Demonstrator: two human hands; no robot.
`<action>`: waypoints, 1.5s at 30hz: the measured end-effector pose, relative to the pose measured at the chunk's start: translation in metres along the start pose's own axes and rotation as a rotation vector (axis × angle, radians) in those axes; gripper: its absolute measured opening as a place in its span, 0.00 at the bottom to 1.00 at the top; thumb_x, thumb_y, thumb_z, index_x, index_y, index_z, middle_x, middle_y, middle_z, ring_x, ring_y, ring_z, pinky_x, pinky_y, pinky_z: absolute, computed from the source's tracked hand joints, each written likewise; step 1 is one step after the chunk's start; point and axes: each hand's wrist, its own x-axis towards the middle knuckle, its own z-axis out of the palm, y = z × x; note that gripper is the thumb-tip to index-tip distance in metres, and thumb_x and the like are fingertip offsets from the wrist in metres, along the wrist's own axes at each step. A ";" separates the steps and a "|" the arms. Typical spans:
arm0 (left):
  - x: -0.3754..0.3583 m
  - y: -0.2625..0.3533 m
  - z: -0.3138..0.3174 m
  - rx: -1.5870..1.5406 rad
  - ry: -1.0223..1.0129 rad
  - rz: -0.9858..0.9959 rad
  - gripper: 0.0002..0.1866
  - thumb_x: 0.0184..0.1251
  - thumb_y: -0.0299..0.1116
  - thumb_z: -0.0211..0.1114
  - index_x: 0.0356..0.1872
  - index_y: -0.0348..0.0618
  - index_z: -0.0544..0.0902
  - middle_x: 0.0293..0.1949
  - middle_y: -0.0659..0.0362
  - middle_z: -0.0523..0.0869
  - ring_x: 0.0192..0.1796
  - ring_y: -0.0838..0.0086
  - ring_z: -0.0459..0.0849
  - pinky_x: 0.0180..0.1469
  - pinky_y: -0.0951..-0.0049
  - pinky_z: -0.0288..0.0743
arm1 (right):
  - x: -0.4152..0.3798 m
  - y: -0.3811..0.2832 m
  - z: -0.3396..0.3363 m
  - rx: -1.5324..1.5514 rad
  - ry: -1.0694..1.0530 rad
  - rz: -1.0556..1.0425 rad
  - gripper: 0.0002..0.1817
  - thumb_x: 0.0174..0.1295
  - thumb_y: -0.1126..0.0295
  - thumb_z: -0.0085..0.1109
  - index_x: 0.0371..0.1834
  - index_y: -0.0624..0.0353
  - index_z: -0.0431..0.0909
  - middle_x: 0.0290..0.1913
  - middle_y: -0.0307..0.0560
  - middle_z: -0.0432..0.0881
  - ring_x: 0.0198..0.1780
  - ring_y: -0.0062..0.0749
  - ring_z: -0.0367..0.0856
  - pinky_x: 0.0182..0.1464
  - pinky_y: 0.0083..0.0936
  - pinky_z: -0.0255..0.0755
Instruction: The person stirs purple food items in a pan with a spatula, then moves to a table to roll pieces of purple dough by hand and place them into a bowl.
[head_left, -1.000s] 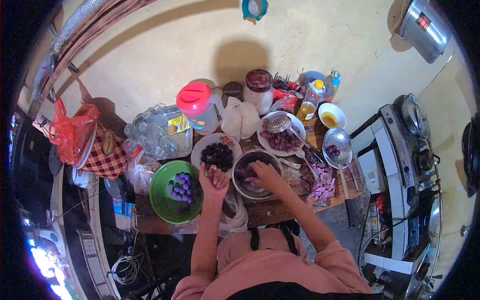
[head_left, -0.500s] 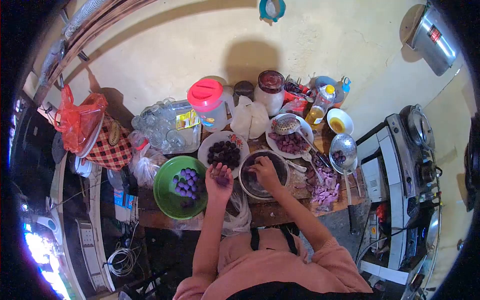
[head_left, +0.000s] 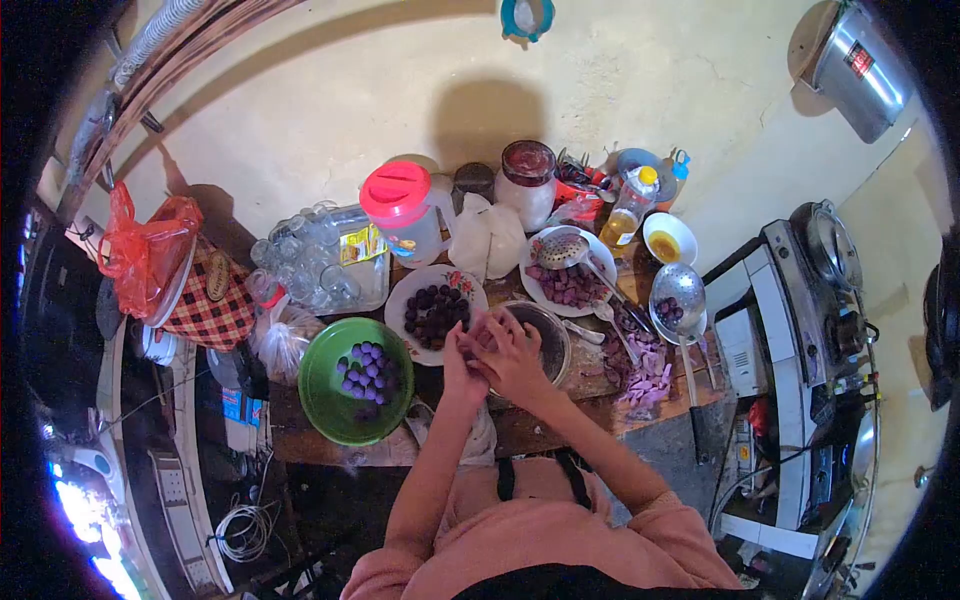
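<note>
My left hand (head_left: 465, 368) is at the front left rim of the metal bowl (head_left: 563, 345), palm up, cupped under my right hand (head_left: 508, 352). The two hands touch, and whatever lies between the palms is hidden. To their left, the green basin (head_left: 322, 412) holds several purple balls (head_left: 366, 372). Just behind my hands, the flowered plate (head_left: 398, 298) bears several dark round balls (head_left: 437, 312). The bowl is partly covered by my right hand.
A plate of purple chunks (head_left: 570, 287), a skimmer (head_left: 678, 305) and purple peelings (head_left: 645, 372) lie to the right. A pink-lidded pitcher (head_left: 400, 215), jar (head_left: 526, 185) and oil bottle (head_left: 622, 222) stand behind. A stove (head_left: 795, 290) is far right.
My right hand has come out of the metal bowl and moved left onto my left hand. My left hand has shifted slightly right and now meets it. The whole view has shifted a little.
</note>
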 end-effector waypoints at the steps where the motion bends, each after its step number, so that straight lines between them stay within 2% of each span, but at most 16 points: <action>1: -0.001 -0.003 0.003 0.034 -0.030 -0.008 0.23 0.62 0.46 0.47 0.50 0.38 0.71 0.50 0.53 0.75 0.53 0.62 0.72 0.57 0.65 0.63 | -0.005 0.002 0.007 -0.074 0.014 0.025 0.29 0.48 0.62 0.58 0.58 0.39 0.65 0.63 0.48 0.54 0.63 0.49 0.52 0.54 0.59 0.49; 5: 0.002 -0.015 0.000 0.067 0.102 -0.036 0.22 0.63 0.46 0.47 0.47 0.38 0.74 0.47 0.53 0.77 0.47 0.65 0.76 0.53 0.67 0.68 | -0.002 -0.002 -0.007 -0.059 -0.147 0.307 0.45 0.41 0.60 0.63 0.66 0.40 0.51 0.68 0.53 0.43 0.67 0.57 0.41 0.60 0.57 0.36; 8: 0.008 -0.023 -0.001 0.112 0.224 -0.042 0.16 0.62 0.46 0.51 0.34 0.42 0.78 0.28 0.59 0.80 0.27 0.74 0.78 0.33 0.75 0.73 | -0.003 0.002 -0.019 0.110 -0.188 0.351 0.49 0.42 0.58 0.63 0.67 0.45 0.44 0.68 0.57 0.39 0.67 0.59 0.40 0.61 0.54 0.37; 13: 0.023 -0.022 -0.022 -0.034 0.076 -0.142 0.14 0.62 0.42 0.54 0.19 0.50 0.70 0.06 0.71 0.61 0.06 0.82 0.55 0.08 0.82 0.50 | 0.002 0.028 -0.052 0.282 0.043 0.206 0.47 0.47 0.58 0.62 0.67 0.54 0.42 0.67 0.58 0.42 0.67 0.52 0.42 0.64 0.41 0.40; 17: 0.030 -0.022 -0.041 -0.132 -0.362 -0.195 0.10 0.63 0.42 0.54 0.33 0.46 0.74 0.16 0.65 0.74 0.14 0.81 0.70 0.17 0.84 0.67 | -0.004 0.053 -0.045 0.607 0.058 0.383 0.41 0.56 0.61 0.55 0.67 0.59 0.40 0.67 0.54 0.44 0.68 0.39 0.43 0.66 0.33 0.40; 20: 0.020 -0.035 0.012 0.085 -0.046 0.034 0.23 0.63 0.44 0.53 0.57 0.49 0.63 0.46 0.57 0.77 0.45 0.73 0.78 0.47 0.76 0.72 | -0.005 0.056 -0.038 0.873 0.135 0.470 0.35 0.61 0.65 0.47 0.67 0.61 0.39 0.67 0.51 0.45 0.68 0.34 0.43 0.66 0.27 0.38; 23: 0.009 -0.036 0.019 0.131 -0.204 -0.057 0.32 0.63 0.43 0.52 0.66 0.60 0.47 0.65 0.61 0.54 0.66 0.67 0.54 0.65 0.63 0.52 | 0.000 0.053 -0.034 0.643 0.177 0.324 0.32 0.63 0.65 0.42 0.67 0.58 0.40 0.68 0.52 0.46 0.69 0.39 0.43 0.66 0.34 0.37; 26: 0.017 -0.051 0.005 0.093 -0.314 -0.201 0.30 0.64 0.47 0.48 0.65 0.63 0.49 0.66 0.63 0.52 0.67 0.68 0.51 0.64 0.54 0.50 | 0.010 0.025 -0.035 0.107 0.074 0.264 0.30 0.63 0.63 0.37 0.67 0.58 0.41 0.68 0.53 0.46 0.69 0.45 0.42 0.64 0.47 0.35; 29: 0.004 -0.058 0.030 -0.036 -0.478 0.021 0.29 0.64 0.52 0.42 0.65 0.62 0.49 0.66 0.65 0.52 0.67 0.69 0.52 0.64 0.55 0.48 | 0.003 0.013 -0.035 -0.022 -0.040 0.186 0.30 0.62 0.62 0.37 0.67 0.58 0.44 0.68 0.52 0.46 0.69 0.46 0.41 0.63 0.52 0.33; 32: -0.001 -0.071 0.034 -0.156 -0.388 0.301 0.31 0.62 0.58 0.38 0.66 0.62 0.49 0.66 0.66 0.53 0.67 0.70 0.52 0.64 0.56 0.47 | -0.002 0.003 -0.032 -0.148 -0.154 0.105 0.30 0.61 0.61 0.36 0.66 0.58 0.46 0.68 0.52 0.46 0.69 0.48 0.40 0.61 0.57 0.31; 35: 0.001 -0.073 0.020 0.020 -0.400 -0.004 0.32 0.62 0.57 0.40 0.65 0.59 0.51 0.66 0.65 0.53 0.67 0.68 0.53 0.65 0.58 0.47 | 0.008 0.017 -0.017 -0.006 0.005 0.342 0.31 0.59 0.60 0.39 0.65 0.59 0.49 0.68 0.51 0.45 0.69 0.48 0.39 0.61 0.59 0.28; 37: 0.015 -0.066 0.005 -0.023 -0.532 -0.149 0.31 0.63 0.53 0.44 0.65 0.56 0.52 0.66 0.64 0.53 0.67 0.65 0.52 0.65 0.59 0.47 | -0.001 0.013 -0.005 0.002 -0.063 0.183 0.32 0.57 0.60 0.40 0.65 0.59 0.50 0.68 0.51 0.45 0.69 0.48 0.39 0.61 0.59 0.26; 39: 0.013 -0.070 0.011 -0.107 -0.357 -0.026 0.30 0.63 0.51 0.46 0.65 0.54 0.54 0.66 0.63 0.53 0.67 0.63 0.51 0.66 0.59 0.45 | -0.006 0.011 -0.006 -0.045 -0.148 0.091 0.33 0.56 0.60 0.41 0.65 0.59 0.50 0.68 0.52 0.46 0.69 0.48 0.40 0.61 0.60 0.25; 40: -0.014 -0.068 0.079 -0.133 -0.095 0.157 0.30 0.63 0.51 0.45 0.65 0.54 0.54 0.66 0.63 0.53 0.67 0.63 0.51 0.66 0.59 0.43 | -0.002 0.011 -0.020 -0.102 -0.197 0.071 0.33 0.55 0.59 0.42 0.65 0.59 0.50 0.67 0.52 0.46 0.69 0.48 0.40 0.61 0.60 0.25; 42: -0.028 -0.065 0.100 -0.634 -0.036 0.015 0.31 0.62 0.55 0.43 0.65 0.55 0.53 0.66 0.63 0.53 0.67 0.65 0.52 0.66 0.59 0.44 | 0.007 0.015 -0.026 -0.149 -0.198 0.113 0.33 0.54 0.58 0.42 0.65 0.59 0.51 0.67 0.53 0.47 0.69 0.48 0.41 0.61 0.61 0.24; 45: -0.001 -0.061 0.017 -1.626 -0.390 -0.651 0.36 0.60 0.63 0.38 0.65 0.55 0.51 0.66 0.65 0.54 0.65 0.68 0.55 0.64 0.60 0.49 | 0.011 0.017 -0.019 -0.086 -0.111 0.101 0.33 0.54 0.58 0.42 0.64 0.57 0.52 0.67 0.53 0.48 0.69 0.47 0.41 0.60 0.63 0.24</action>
